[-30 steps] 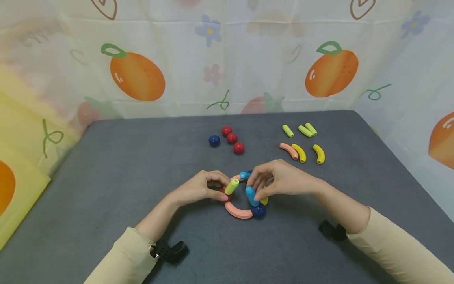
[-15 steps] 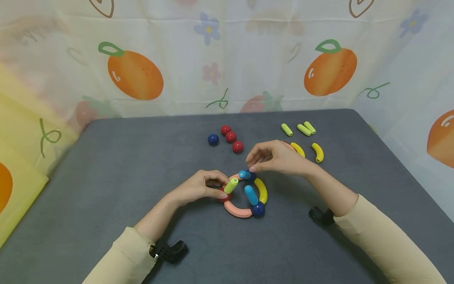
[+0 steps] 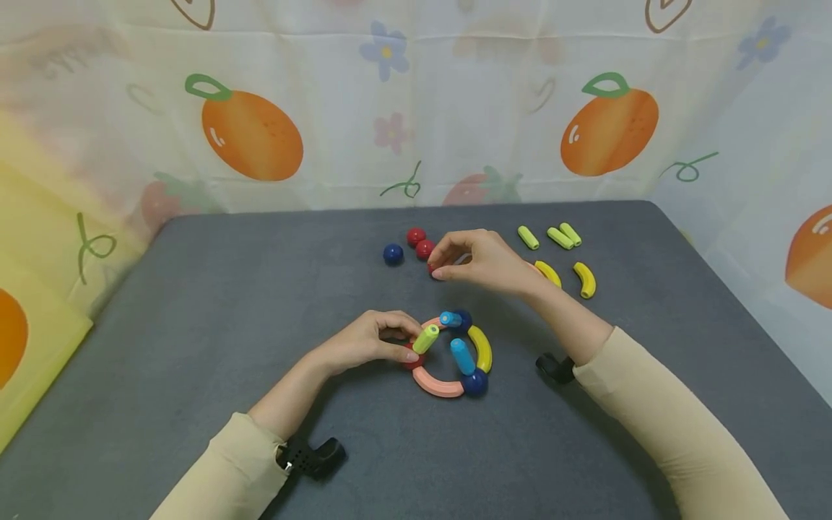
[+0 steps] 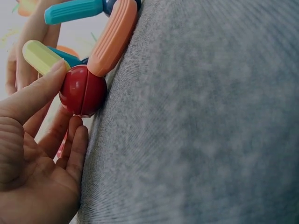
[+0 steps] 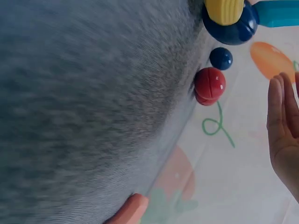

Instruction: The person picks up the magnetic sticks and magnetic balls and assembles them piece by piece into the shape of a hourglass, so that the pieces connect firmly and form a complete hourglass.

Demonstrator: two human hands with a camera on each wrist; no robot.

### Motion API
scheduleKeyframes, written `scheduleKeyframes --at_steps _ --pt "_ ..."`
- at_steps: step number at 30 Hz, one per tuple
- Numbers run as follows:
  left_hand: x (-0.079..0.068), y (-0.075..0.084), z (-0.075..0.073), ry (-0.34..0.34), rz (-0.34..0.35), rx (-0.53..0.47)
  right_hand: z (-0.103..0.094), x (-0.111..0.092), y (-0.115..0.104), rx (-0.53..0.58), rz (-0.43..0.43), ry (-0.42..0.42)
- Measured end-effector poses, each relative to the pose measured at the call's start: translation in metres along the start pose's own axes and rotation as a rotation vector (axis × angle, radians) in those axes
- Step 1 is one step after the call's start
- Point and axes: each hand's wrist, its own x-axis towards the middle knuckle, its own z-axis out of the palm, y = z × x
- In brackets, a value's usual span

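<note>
My left hand (image 3: 373, 343) pinches a red ball (image 4: 84, 91) in a ring of toy balls and curved sticks on the table. A light green stick (image 3: 426, 338) rises from that ball. Curved pink sticks (image 3: 438, 383), a yellow one (image 3: 481, 348) and two navy balls (image 3: 475, 383) make up the rest of the ring. Each navy ball bears a blue stick (image 3: 461, 357). My right hand (image 3: 477, 258) is over the nearest loose red ball (image 5: 210, 83). In the right wrist view its fingers look fairly straight and apart from that ball.
Two more red balls (image 3: 416, 237) and a blue ball (image 3: 393, 254) lie behind the ring. Several green sticks (image 3: 560, 238) and curved yellow sticks (image 3: 585, 280) lie at the back right. A printed curtain (image 3: 416, 108) hangs behind the table.
My right hand has left the blue stick beside the front navy ball and moved back and left, past the ring, to the loose red balls. My left hand keeps its place.
</note>
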Motion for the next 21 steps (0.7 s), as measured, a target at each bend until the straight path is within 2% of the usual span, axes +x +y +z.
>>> scheduleKeyframes --at_steps 9,15,21 --pt "0.000 0.000 0.000 0.007 0.004 -0.008 0.005 0.047 -0.001 -0.090 -0.082 0.002" --pt "0.000 0.001 0.000 0.001 -0.007 -0.010 0.011 0.074 -0.004 -0.189 -0.068 -0.057" --pt "-0.001 0.001 0.001 -0.001 -0.012 -0.005 0.018 0.090 -0.003 -0.339 -0.088 -0.143"
